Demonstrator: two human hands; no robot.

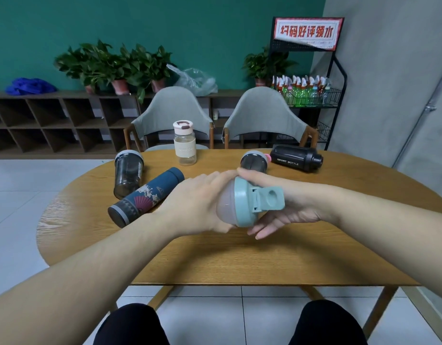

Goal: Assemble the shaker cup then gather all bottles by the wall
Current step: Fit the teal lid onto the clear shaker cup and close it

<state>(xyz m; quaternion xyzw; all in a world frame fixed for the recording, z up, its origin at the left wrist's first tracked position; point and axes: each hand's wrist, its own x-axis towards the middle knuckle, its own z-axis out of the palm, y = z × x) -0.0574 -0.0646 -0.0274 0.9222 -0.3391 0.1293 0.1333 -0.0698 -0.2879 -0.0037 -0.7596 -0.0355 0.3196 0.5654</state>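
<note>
Above the middle of the wooden table I hold a shaker cup on its side. My left hand wraps its translucent pinkish body. My right hand holds the teal lid, whose flip cap stands open toward me. On the table lie a dark smoky shaker, a navy flask with a fan pattern, a black sport bottle and a dark cup with a pink part. A clear bottle with a cream lid stands upright at the far edge.
Two grey chairs face the table's far side. Behind them run a low cubby shelf with potted plants along the green wall, and a black wire rack of small bottles at the right. My knees show below the table's near edge.
</note>
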